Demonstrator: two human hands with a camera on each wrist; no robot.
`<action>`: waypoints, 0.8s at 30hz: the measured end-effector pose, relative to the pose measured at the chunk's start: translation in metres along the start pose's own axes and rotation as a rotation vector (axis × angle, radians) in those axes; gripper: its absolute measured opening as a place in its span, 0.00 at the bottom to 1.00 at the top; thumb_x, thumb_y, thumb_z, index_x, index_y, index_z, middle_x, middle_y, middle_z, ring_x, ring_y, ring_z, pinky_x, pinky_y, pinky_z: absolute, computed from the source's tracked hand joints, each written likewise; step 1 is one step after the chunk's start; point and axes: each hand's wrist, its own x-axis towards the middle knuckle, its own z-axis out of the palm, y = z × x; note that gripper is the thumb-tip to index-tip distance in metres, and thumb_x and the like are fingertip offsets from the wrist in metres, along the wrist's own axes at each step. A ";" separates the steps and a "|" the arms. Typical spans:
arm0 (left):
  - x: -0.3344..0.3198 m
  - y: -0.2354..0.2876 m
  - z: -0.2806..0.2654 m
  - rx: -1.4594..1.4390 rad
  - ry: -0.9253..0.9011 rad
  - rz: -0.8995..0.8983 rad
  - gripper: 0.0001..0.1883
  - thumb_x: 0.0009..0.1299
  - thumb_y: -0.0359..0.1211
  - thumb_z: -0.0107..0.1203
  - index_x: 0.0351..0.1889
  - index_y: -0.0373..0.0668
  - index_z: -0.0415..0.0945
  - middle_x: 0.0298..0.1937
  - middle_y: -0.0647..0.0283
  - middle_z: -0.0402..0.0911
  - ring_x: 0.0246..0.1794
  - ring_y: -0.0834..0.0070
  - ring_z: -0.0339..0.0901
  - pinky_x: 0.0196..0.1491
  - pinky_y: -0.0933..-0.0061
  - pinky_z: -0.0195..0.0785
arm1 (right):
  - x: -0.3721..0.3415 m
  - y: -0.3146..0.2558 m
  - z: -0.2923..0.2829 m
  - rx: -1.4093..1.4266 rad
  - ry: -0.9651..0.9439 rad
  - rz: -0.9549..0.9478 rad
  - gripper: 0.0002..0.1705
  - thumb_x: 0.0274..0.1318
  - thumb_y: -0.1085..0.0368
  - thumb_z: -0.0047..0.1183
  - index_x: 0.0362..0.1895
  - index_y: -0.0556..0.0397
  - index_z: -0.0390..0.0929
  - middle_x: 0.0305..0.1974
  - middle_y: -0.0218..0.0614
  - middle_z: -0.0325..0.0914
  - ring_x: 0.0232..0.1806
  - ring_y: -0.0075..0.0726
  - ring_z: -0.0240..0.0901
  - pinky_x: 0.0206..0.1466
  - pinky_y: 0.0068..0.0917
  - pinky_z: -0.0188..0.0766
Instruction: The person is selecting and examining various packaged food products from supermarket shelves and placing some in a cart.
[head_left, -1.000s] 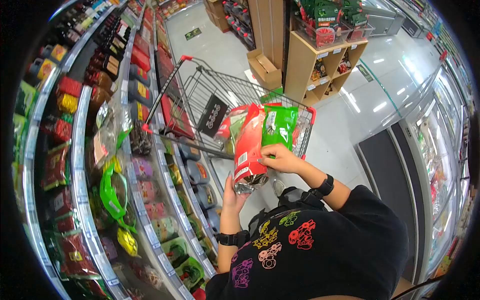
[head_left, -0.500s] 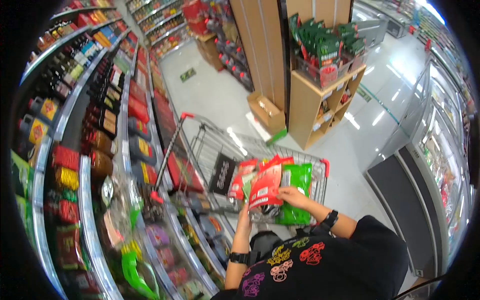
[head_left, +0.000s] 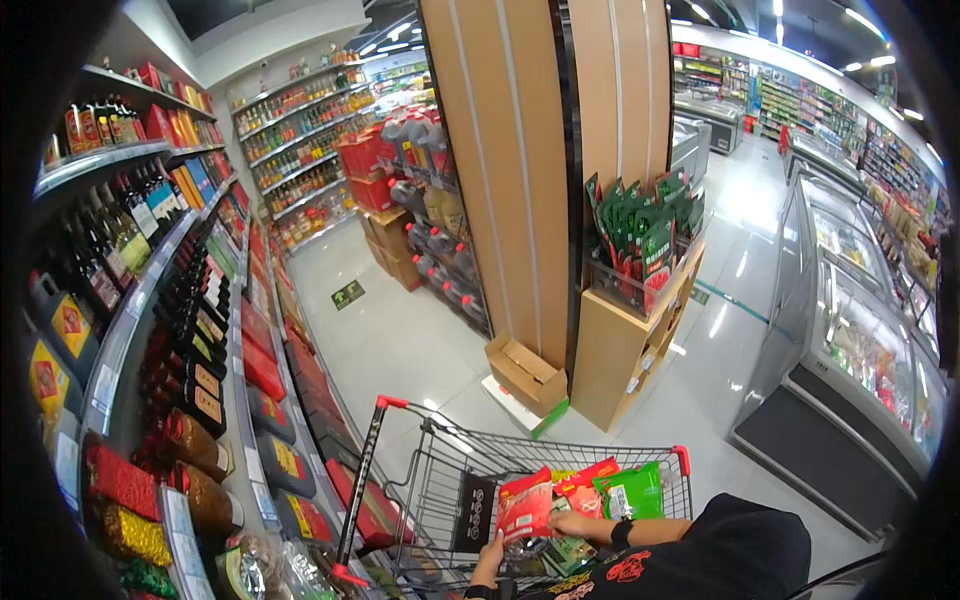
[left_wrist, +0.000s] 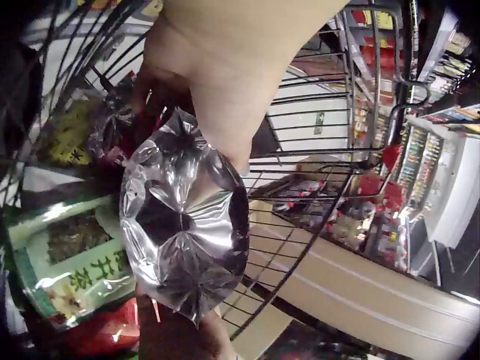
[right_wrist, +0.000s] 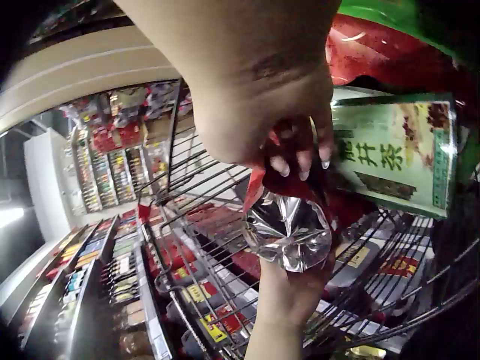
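Left hand (head_left: 490, 555) grasped the lower left corner of a red bag (head_left: 525, 505); fingers partly hidden. Right hand (head_left: 572, 526) gripped the bag's right edge, fingers curled in; neither hand was spread wide. Bag was held up over the cart (head_left: 455, 435), above other packets. Head view showed the bag's printed front, plus a bright green bag (head_left: 634, 490) at right. Wrist views showed its crinkled silver bottom (left_wrist: 184, 221) clearly; right wrist view also caught the right fingernails (right_wrist: 304, 175).
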 end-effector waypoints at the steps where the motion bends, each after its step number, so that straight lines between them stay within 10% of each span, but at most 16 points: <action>1: 0.051 -0.039 0.013 0.006 -0.017 -0.023 0.34 0.59 0.59 0.43 0.38 0.33 0.75 0.38 0.46 0.76 0.43 0.60 0.72 0.46 0.68 0.61 | -0.006 0.001 0.002 0.046 -0.024 0.054 0.15 0.53 0.59 0.42 0.18 0.51 0.70 0.18 0.31 0.69 0.19 0.25 0.64 0.25 0.24 0.62; 10: 0.012 -0.006 0.016 0.029 0.010 0.010 0.29 0.62 0.53 0.41 0.39 0.33 0.74 0.37 0.50 0.76 0.40 0.63 0.73 0.42 0.68 0.62 | -0.027 0.007 0.007 0.238 0.080 0.411 0.10 0.53 0.56 0.43 0.30 0.48 0.70 0.20 0.27 0.69 0.19 0.21 0.65 0.20 0.21 0.64; 13: 0.022 -0.007 0.015 -0.076 0.006 0.018 0.34 0.57 0.54 0.47 0.41 0.26 0.70 0.40 0.40 0.73 0.45 0.56 0.70 0.45 0.63 0.61 | -0.050 -0.043 0.005 0.116 0.087 0.393 0.10 0.47 0.56 0.44 0.32 0.44 0.70 0.24 0.32 0.71 0.20 0.25 0.67 0.16 0.26 0.65; 16: -0.002 0.008 0.025 0.128 0.408 0.165 0.41 0.52 0.53 0.52 0.55 0.29 0.57 0.51 0.36 0.63 0.53 0.46 0.60 0.54 0.58 0.54 | -0.037 -0.002 0.006 0.241 0.108 0.207 0.12 0.45 0.57 0.47 0.31 0.51 0.70 0.25 0.33 0.71 0.21 0.26 0.69 0.21 0.25 0.67; 24: -0.075 0.042 0.065 -0.257 0.553 0.586 0.23 0.57 0.32 0.52 0.50 0.34 0.61 0.48 0.47 0.64 0.46 0.60 0.66 0.49 0.68 0.60 | -0.080 0.019 -0.016 0.131 -0.050 -0.039 0.10 0.51 0.61 0.45 0.34 0.52 0.71 0.29 0.32 0.72 0.25 0.24 0.68 0.28 0.20 0.68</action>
